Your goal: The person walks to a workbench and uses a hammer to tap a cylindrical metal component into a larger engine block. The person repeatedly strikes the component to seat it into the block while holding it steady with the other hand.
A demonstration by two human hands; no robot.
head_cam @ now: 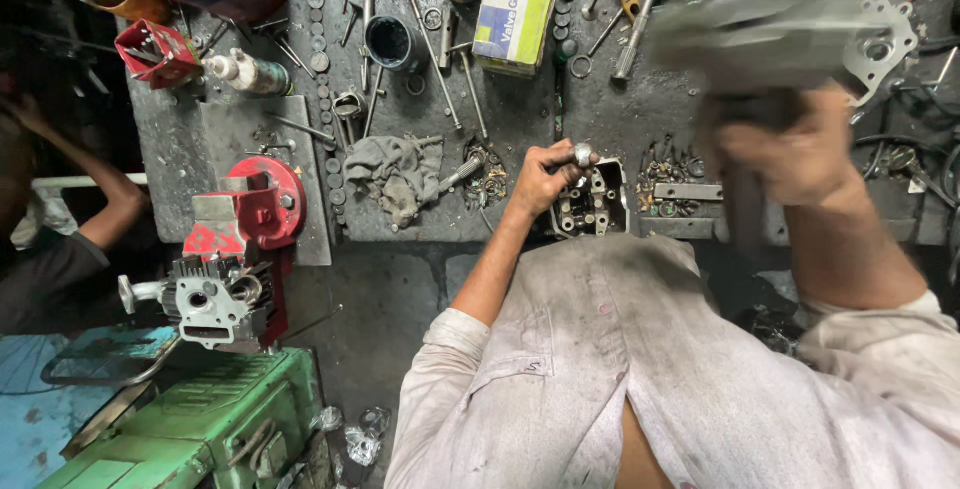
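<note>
Left hand (pixel 545 177) clamped around a small metal tool (pixel 582 155), set on the cylinder head (pixel 592 201) at the bench's (pixel 640 114) near edge. Right hand (pixel 790 154) raised, blurred, gripping a hammer (pixel 745 39). Just left of the head: grey rag (pixel 400 174). Farther left, red vise (pixel 262 204) with an engine part. Far back: yellow box (pixel 515 14), loose valves, washers.

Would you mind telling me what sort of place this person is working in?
Most likely a small engine repair workshop: the left hand steadies a cylinder head on a greasy workbench strewn with loose valves and tools, and another engine part sits clamped in a red fixture.
</note>
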